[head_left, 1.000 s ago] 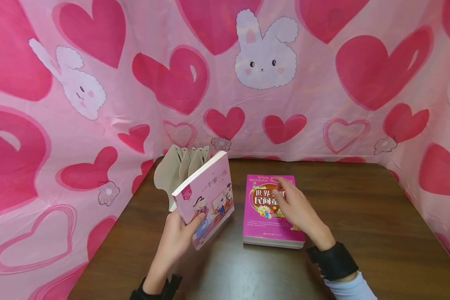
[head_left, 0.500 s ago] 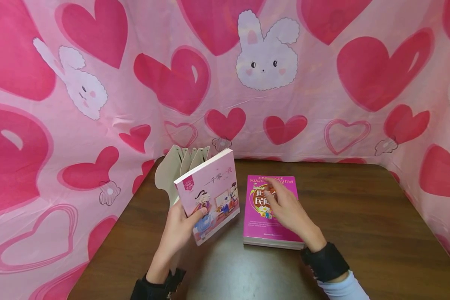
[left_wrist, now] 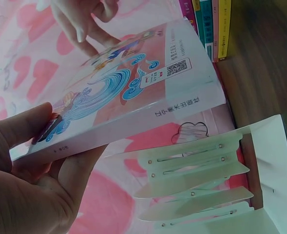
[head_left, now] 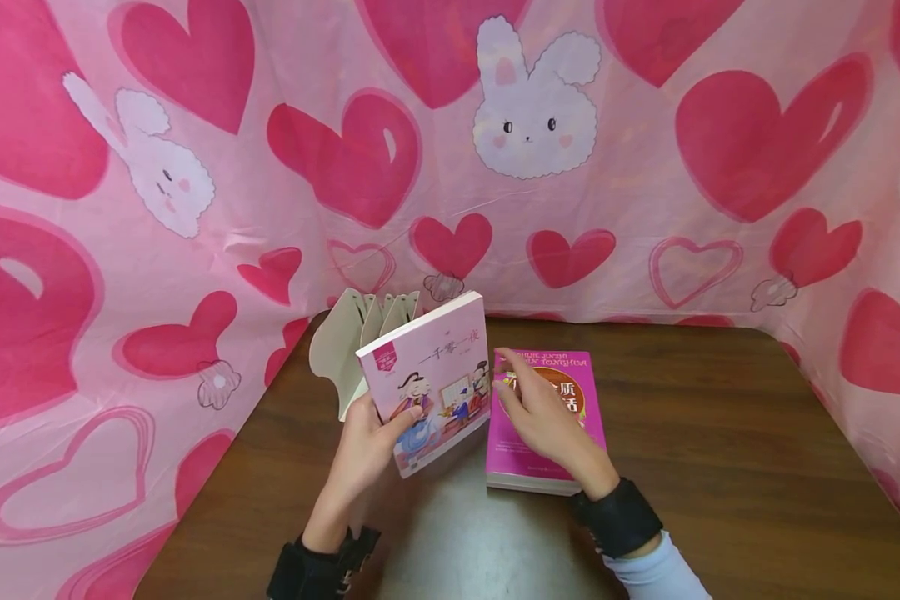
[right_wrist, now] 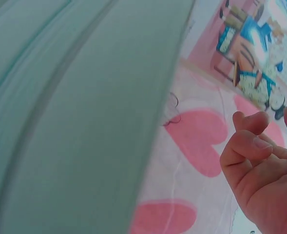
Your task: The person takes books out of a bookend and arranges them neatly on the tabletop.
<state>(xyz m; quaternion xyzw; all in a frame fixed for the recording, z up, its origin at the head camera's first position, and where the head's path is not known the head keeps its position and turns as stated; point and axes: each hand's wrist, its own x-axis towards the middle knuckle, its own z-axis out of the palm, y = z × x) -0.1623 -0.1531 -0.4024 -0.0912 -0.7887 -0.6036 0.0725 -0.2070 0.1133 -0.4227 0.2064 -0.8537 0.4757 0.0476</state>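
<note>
My left hand point(head_left: 363, 454) grips a pink picture book point(head_left: 438, 375) at its lower left, the thumb across the front cover and the fingers behind. The book is raised and tilted, with its cover towards me. In the left wrist view the spine and the back cover point(left_wrist: 175, 73) with a square code show. My right hand point(head_left: 551, 421) holds nothing; its fingers are loosely bent beside the right edge of the pink book. Beneath that hand, a stack of books with a magenta book point(head_left: 521, 462) on top lies on the table, partly covered by it.
Behind the pink book a cream-coloured bookend with several dividers point(head_left: 337, 342) stands at the back left of the brown wooden table point(head_left: 720, 417). Pink cloth point(head_left: 630, 183) with hearts and rabbits hangs around the table. The left wrist view shows several stacked book spines point(left_wrist: 209, 29).
The pink book has moved right and slightly up in my left hand, its cover turning more towards me. My right hand has moved left across the magenta book to the pink book's edge.
</note>
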